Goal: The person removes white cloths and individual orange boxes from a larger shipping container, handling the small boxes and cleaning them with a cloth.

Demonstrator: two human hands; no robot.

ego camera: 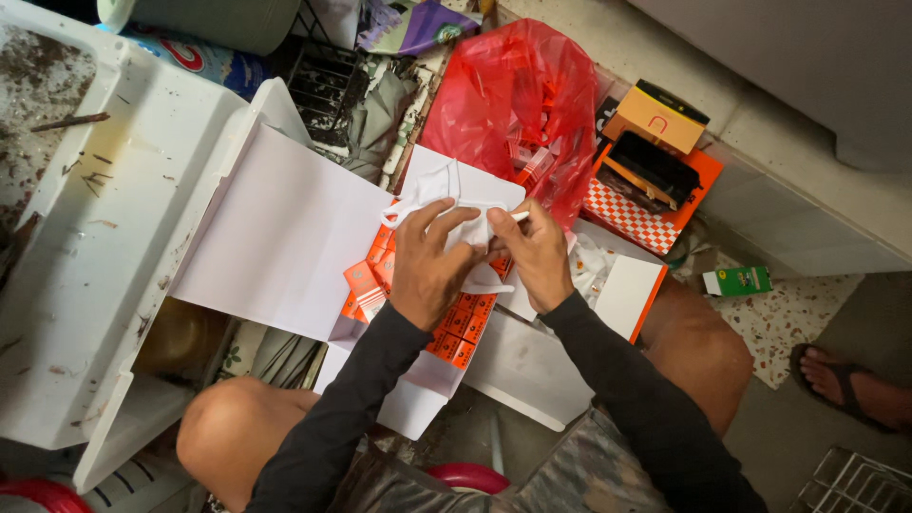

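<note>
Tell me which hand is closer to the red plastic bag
Right. The right hand sits just below the red plastic bag, close to its lower edge. The left hand is farther off, down and to the left over the small orange boxes.

One view only, head-mounted, looking almost straight down over the person's knees, close above the left hand [429,261] and right hand [540,255]; the open white carton [285,228] sits centre, floor tiles filling the right edge.
</note>
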